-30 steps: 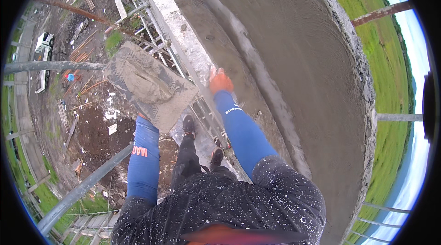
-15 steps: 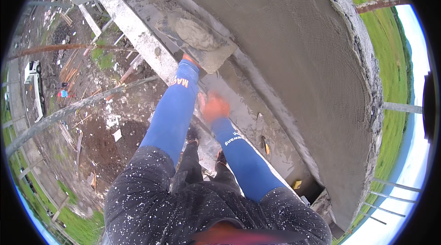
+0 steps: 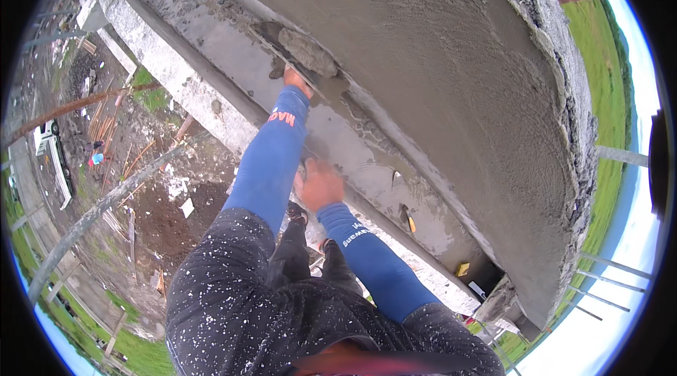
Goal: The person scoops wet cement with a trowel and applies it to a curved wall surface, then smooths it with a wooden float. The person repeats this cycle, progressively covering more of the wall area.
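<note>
My left hand (image 3: 297, 82) grips a plasterer's hawk (image 3: 276, 46) from below. The board is tilted up, its far edge close to or against the foot of the grey plastered wall (image 3: 437, 73). A lump of wet mortar (image 3: 308, 52) lies on it, on the wall side. Nearer my body, my right hand (image 3: 322, 187) is closed above the trough's near edge. A dark blur shows by its fingers, and I cannot make out what they hold. Below both hands runs a concrete trough (image 3: 345, 138) smeared with wet mortar.
A yellow-handled tool (image 3: 410, 220) lies in the trough, with a yellow block (image 3: 462, 269) farther right, by a dark opening. A white concrete beam (image 3: 162, 59) edges the left side. Beyond it is a drop to muddy ground with a truck (image 3: 53, 154). Metal poles (image 3: 92, 224) cross there.
The hawk has tipped from nearly flat to steeply tilted, toward the wall. My right hand has shifted slightly left and nearer my body. The whole view has turned a little.
</note>
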